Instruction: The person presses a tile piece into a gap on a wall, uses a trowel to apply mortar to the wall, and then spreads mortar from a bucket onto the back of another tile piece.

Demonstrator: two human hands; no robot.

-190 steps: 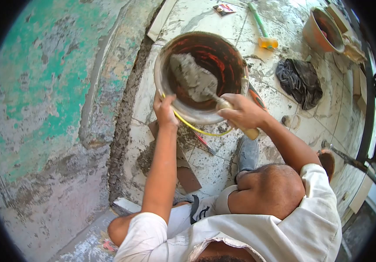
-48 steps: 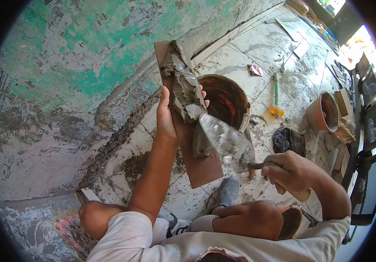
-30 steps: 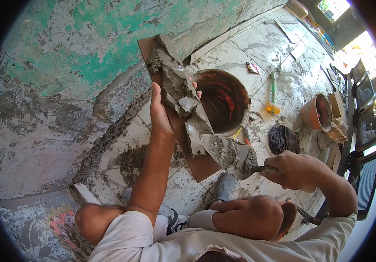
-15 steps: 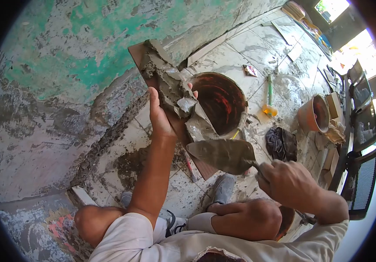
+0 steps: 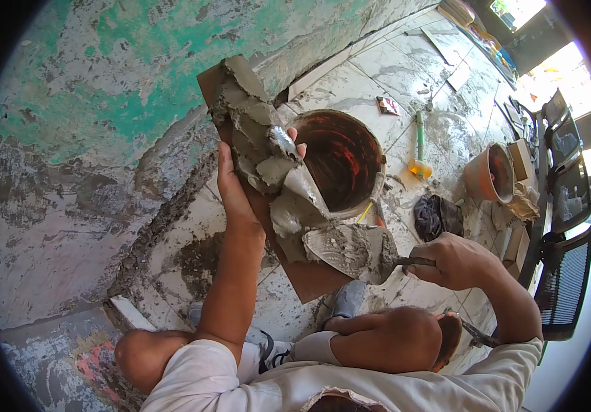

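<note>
A long brown tile (image 5: 316,280) lies across my left hand (image 5: 236,194), the thumb on its near side and fingertips showing past its far edge. Thick wet grey mortar (image 5: 251,123) covers much of its upper part, and its lower end is partly bare. My right hand (image 5: 459,259) is closed round the handle of a trowel (image 5: 361,253). Grey mortar coats the trowel's upturned blade, which overlaps the tile's lower end in this view. Just beyond the tile stands a round bucket (image 5: 378,154), dark and reddish inside.
A scraped green and grey wall (image 5: 130,82) rises on the left. On the spattered tiled floor are a green-handled mallet (image 5: 420,141), a black bag (image 5: 438,217) and a smaller bucket (image 5: 481,177). Mesh-backed chairs (image 5: 562,288) line the right side.
The trowel has turned over, its mortar-coated face now showing, and has shifted slightly right. The tile is tilted more toward the camera, exposing more of its mortar. My left hand has moved slightly left.
</note>
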